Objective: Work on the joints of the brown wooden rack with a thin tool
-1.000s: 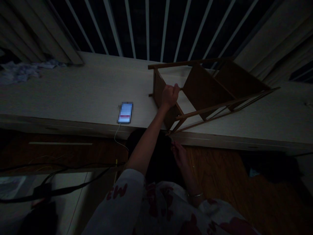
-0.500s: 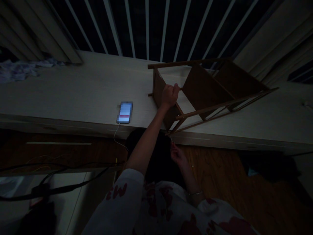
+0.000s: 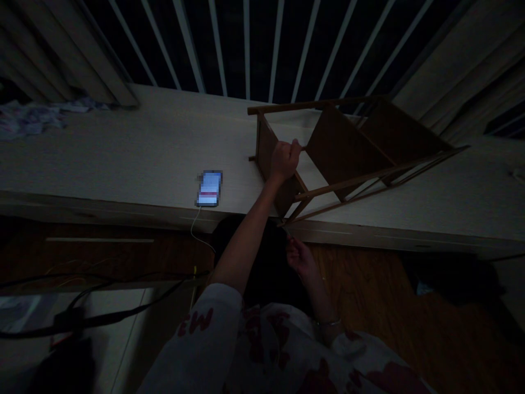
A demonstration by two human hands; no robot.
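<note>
A brown wooden shelf rack (image 3: 348, 148) with several boards lies on its side on the pale window ledge (image 3: 164, 142). My left hand (image 3: 285, 160) is closed on the rack near its left end board, the thumb at a rail edge. Below the rack's near left corner, my right hand (image 3: 298, 257) is pinched with its fingertips close together. Something thin and pale seems to run from those fingertips up to the corner. It is too dark and small to name.
A lit phone (image 3: 209, 188) with a white cable lies on the ledge to the left. White window bars (image 3: 247, 49) and curtains (image 3: 463, 60) stand behind. Crumpled cloth (image 3: 28, 117) lies far left. Black straps (image 3: 123, 314) and cables hang at lower left. A dark bundle (image 3: 451, 279) rests on the wooden floor.
My right hand has shifted very slightly, its wrist turning a little near the rack's corner. My left hand, the rack and the phone stay in place.
</note>
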